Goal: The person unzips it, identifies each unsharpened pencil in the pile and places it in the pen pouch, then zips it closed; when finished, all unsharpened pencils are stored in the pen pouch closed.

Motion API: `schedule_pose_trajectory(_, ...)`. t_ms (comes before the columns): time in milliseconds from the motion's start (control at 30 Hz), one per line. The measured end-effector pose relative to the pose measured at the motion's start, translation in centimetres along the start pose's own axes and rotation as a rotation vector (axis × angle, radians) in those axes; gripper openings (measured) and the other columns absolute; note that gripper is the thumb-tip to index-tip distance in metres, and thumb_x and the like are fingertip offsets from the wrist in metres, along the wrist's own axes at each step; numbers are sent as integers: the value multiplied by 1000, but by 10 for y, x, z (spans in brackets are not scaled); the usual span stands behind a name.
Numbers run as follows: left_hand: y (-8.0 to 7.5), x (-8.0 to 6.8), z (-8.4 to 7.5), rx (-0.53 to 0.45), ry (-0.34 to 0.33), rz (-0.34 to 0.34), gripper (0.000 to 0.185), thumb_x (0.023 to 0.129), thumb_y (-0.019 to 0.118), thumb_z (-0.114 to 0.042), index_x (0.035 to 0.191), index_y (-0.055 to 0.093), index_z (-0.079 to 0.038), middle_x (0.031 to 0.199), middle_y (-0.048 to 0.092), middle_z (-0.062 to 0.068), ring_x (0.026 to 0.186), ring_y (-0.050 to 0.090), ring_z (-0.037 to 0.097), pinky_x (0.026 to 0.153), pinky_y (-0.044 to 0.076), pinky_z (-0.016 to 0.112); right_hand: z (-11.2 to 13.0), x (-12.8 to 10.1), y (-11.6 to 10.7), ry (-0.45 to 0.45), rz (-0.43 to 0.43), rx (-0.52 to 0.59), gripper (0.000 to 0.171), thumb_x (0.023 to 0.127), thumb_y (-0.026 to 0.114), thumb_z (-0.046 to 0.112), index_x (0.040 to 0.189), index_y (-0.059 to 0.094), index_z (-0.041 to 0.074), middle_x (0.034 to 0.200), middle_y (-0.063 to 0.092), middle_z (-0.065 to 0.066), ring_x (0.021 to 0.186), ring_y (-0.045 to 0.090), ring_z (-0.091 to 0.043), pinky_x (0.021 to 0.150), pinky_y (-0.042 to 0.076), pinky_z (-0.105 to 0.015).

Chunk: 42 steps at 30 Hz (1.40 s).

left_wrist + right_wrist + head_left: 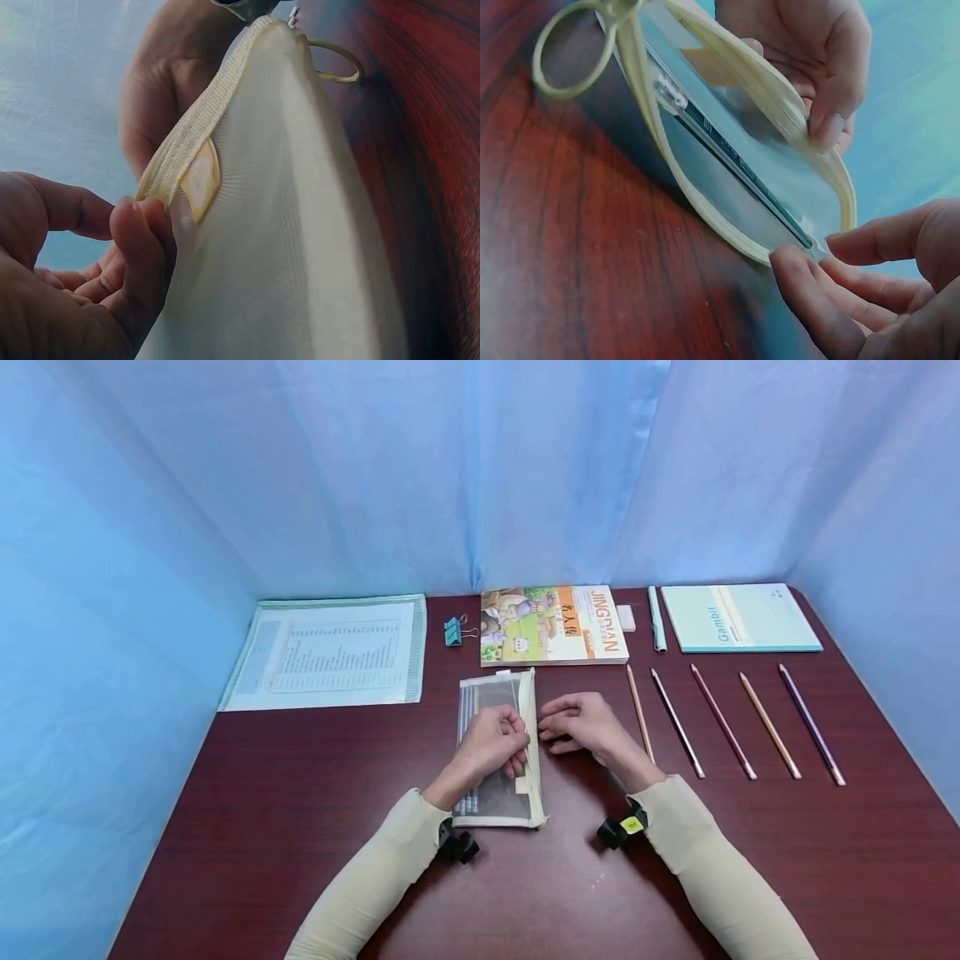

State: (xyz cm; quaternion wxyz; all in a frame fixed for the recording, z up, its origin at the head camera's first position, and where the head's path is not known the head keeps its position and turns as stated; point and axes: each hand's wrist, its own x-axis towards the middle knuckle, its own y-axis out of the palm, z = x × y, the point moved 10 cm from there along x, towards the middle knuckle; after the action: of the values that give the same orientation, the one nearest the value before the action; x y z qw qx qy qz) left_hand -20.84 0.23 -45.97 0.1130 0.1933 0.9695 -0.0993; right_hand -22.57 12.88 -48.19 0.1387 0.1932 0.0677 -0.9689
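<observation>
A see-through zip pouch (491, 814) with a cream border lies mid-table, several pencils inside along its left side. My left hand (495, 739) pinches the cream zip edge (217, 112) between thumb and fingers, lifting it. In the right wrist view the pouch's mouth gapes, and a dark pencil (739, 166) lies within, its metal-banded end towards the zip ring (546, 82). My right hand (585, 727) is beside the mouth, fingers loosely bent and apart. Its fingertips (786, 259) are close to the pencil's far end; whether they touch it is unclear.
Several loose pencils (722, 720) lie in a row at right. Along the back are a paper in a mesh folder (330, 652), a teal binder clip (453, 632), a book (551, 625), an eraser (626, 617), a pen (657, 618) and a notebook (738, 617).
</observation>
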Motion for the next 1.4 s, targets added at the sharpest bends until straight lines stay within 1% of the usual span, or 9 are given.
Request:
schedule_pose_trajectory(167, -1, 0, 1, 7, -3, -5, 7, 89, 55, 1, 84, 54, -4, 55, 60, 2, 39, 55, 10, 37, 49, 22, -6, -10, 15, 27, 149, 15, 36, 99, 44, -1, 132, 41, -14, 93, 69, -11, 73, 74, -16, 64, 65, -35)
schedule_pose_trajectory(233, -1, 0, 1, 12, -2, -7, 7, 89, 55, 0, 85, 55, -4, 56, 60, 2, 40, 55, 10, 38, 49, 22, -7, -15, 20, 32, 179, 38, 33, 98, 39, -2, 131, 36, -10, 92, 66, -11, 73, 75, -19, 63, 65, -37)
schedule_pose_trajectory(400, -1, 0, 0, 13, 0, -10, 7, 88, 55, 1, 84, 55, -5, 56, 60, 2, 40, 55, 9, 38, 49, 22, -6, -25, 27, 31, 208, 52, 28, 95, 31, -5, 123, 28, -4, 92, 59, -11, 74, 74, -23, 61, 65, -37)
schedule_pose_trajectory(667, -2, 0, -2, 17, 10, -8, 6, 88, 55, 1, 85, 55, -5, 56, 60, 1, 40, 55, 9, 38, 50, 22, -6, -30, 32, 38, 253, 69, 27, 95, 27, -6, 122, 27, -2, 92, 59, -12, 76, 73, -23, 65, 65, -40)
schedule_pose_trajectory(833, -2, -1, -4, 20, 15, -11, 8, 88, 55, 1, 83, 54, -6, 56, 60, 1, 40, 55, 9, 38, 50, 23, -2, -20, 11, 11, 142, 19, 30, 97, 34, -4, 127, 29, -4, 97, 63, -13, 83, 74, -22, 68, 65, -39)
schedule_pose_trajectory(1033, -2, -2, -4, 28, 15, -12, 7, 88, 56, 1, 84, 55, -4, 57, 60, 2, 41, 55, 9, 38, 49, 21, 6, 14, -20, 10, -55, -53, 42, 103, 47, 14, 138, 37, -6, 117, 64, -19, 92, 71, -15, 77, 65, -33)
schedule_pose_trajectory(1200, -1, -2, -3, 34, 13, -6, 6, 89, 56, 0, 84, 55, -3, 57, 60, 2, 42, 56, 10, 39, 50, 22, 17, 41, -21, 39, -77, -86, 54, 103, 51, 35, 144, 42, 0, 130, 60, -21, 100, 69, -17, 82, 64, -33)
schedule_pose_trajectory(1300, 1, -2, -3, 41, 15, 1, 6, 89, 56, 0, 84, 55, -3, 57, 60, 3, 42, 56, 11, 39, 50, 22, 21, 51, -17, 50, -65, -106, 61, 100, 53, 44, 143, 45, 1, 123, 62, -18, 94, 69, -17, 80, 65, -34)
schedule_pose_trajectory(1400, 2, -3, -2, 56, 14, 12, 6, 89, 56, 0, 84, 56, -3, 57, 60, 3, 41, 55, 11, 39, 50, 22, 21, 59, -16, 62, -84, -113, 57, 96, 61, 44, 134, 54, 2, 108, 65, -11, 83, 70, -14, 76, 65, -35)
